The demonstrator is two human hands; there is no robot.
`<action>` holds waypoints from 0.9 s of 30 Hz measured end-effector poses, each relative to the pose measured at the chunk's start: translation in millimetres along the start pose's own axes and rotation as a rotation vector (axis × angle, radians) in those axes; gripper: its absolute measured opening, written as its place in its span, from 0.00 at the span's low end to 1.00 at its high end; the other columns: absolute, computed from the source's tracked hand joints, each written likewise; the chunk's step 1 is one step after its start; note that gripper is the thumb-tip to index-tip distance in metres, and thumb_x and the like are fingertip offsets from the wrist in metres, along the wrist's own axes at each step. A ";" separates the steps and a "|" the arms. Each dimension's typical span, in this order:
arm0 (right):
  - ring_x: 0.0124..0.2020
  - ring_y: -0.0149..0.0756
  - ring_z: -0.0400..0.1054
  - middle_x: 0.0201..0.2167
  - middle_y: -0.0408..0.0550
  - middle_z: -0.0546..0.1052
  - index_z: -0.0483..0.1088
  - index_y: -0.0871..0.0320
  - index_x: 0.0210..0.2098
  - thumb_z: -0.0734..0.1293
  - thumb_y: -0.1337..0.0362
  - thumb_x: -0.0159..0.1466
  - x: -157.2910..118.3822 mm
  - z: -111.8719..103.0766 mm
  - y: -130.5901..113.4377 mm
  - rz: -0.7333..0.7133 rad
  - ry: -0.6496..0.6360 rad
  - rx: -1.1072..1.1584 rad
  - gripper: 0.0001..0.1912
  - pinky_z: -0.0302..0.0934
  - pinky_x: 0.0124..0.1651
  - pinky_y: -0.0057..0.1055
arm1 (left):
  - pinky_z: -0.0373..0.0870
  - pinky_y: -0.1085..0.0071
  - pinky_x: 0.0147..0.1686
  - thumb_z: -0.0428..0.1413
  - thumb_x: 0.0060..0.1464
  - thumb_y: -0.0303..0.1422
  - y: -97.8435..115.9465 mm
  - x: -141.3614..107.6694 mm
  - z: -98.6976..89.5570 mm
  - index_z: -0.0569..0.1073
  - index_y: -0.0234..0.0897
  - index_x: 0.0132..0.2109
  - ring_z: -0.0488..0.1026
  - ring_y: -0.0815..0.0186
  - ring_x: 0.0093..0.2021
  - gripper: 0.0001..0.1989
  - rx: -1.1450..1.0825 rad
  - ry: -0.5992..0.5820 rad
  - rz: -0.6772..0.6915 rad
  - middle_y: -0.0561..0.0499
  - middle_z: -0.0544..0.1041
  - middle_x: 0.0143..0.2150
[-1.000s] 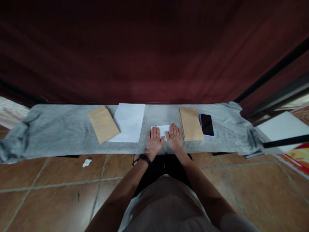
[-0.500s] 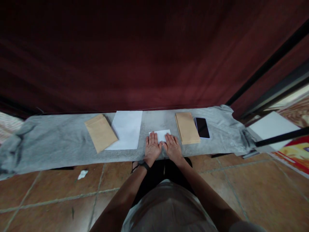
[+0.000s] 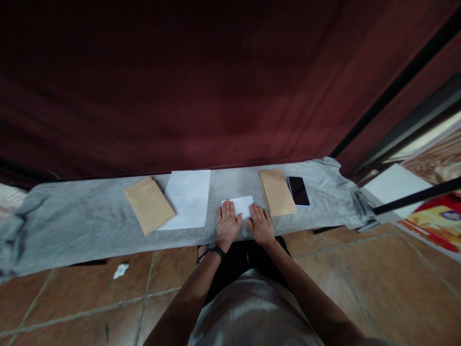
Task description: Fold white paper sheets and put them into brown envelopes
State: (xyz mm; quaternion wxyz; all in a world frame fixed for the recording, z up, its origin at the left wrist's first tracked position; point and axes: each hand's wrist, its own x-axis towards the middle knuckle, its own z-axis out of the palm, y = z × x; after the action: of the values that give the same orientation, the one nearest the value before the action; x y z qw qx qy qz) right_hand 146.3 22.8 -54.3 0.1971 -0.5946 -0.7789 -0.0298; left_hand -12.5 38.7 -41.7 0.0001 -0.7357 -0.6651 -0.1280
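Observation:
A small folded sheet of white paper (image 3: 242,205) lies on the grey cloth right in front of me. My left hand (image 3: 228,225) rests flat on its left part, fingers stretched out and pointing away from me. My right hand (image 3: 260,226) lies flat at the paper's right edge, fingers extended; whether it still presses on the paper I cannot tell. Close by on the right is a stack of brown envelopes (image 3: 278,193). Larger white paper sheets (image 3: 189,197) lie to the left, partly under brown envelopes (image 3: 149,205).
A long narrow surface covered with grey cloth (image 3: 82,216) runs across the view, against a dark red curtain (image 3: 201,105). A phone (image 3: 298,191) lies right of the envelope stack. A white board (image 3: 396,187) and dark metal bar (image 3: 418,196) stand at the right. Crumpled tissue (image 3: 121,270) lies on the tiled floor.
My right hand has slid right, off most of the folded paper, baring more of it. My left hand stays on the paper. The view has shifted slightly.

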 end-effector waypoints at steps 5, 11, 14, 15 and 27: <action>0.69 0.48 0.58 0.68 0.59 0.64 0.56 0.66 0.70 0.56 0.57 0.74 -3.7 -4.9 1.7 -0.004 0.001 0.012 0.29 0.48 0.70 0.48 | 0.47 0.49 0.72 0.43 0.68 0.41 0.3 -0.3 -1.8 0.53 0.23 0.72 0.47 0.52 0.75 0.33 0.009 -0.006 0.003 0.33 0.53 0.73; 0.70 0.44 0.55 0.70 0.52 0.61 0.58 0.58 0.70 0.56 0.57 0.75 -15.9 -13.4 6.7 -0.164 -0.050 0.057 0.26 0.44 0.72 0.48 | 0.46 0.50 0.72 0.42 0.68 0.41 0.6 -0.2 -2.6 0.53 0.23 0.72 0.46 0.52 0.75 0.33 0.026 -0.036 0.001 0.33 0.51 0.74; 0.69 0.44 0.57 0.70 0.53 0.62 0.59 0.58 0.69 0.56 0.58 0.75 -18.7 -13.7 7.7 -0.171 -0.058 0.064 0.25 0.43 0.72 0.49 | 0.46 0.50 0.72 0.42 0.69 0.41 0.6 0.3 -2.7 0.53 0.23 0.72 0.45 0.52 0.75 0.33 0.033 -0.039 -0.006 0.34 0.51 0.74; 0.69 0.44 0.57 0.69 0.53 0.62 0.59 0.59 0.69 0.57 0.58 0.75 -18.8 -13.4 7.6 -0.167 -0.058 0.065 0.25 0.43 0.72 0.49 | 0.47 0.50 0.72 0.42 0.69 0.41 0.3 0.4 -2.6 0.53 0.23 0.72 0.45 0.52 0.75 0.33 0.034 -0.038 -0.007 0.34 0.51 0.74; 0.70 0.45 0.55 0.69 0.54 0.63 0.60 0.58 0.69 0.58 0.63 0.72 -19.0 -11.8 7.5 -0.165 -0.096 0.086 0.26 0.43 0.73 0.52 | 0.45 0.53 0.73 0.38 0.71 0.43 26.7 3.8 -10.8 0.51 0.29 0.73 0.45 0.59 0.75 0.31 -0.096 -0.096 0.227 0.41 0.53 0.75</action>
State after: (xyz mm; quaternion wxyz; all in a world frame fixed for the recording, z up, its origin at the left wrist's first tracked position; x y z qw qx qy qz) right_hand 160.6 4.3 -51.4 0.1819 -0.5199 -0.8345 0.0162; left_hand 11.9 37.5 -26.1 -0.0524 -0.8108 -0.5697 -0.1235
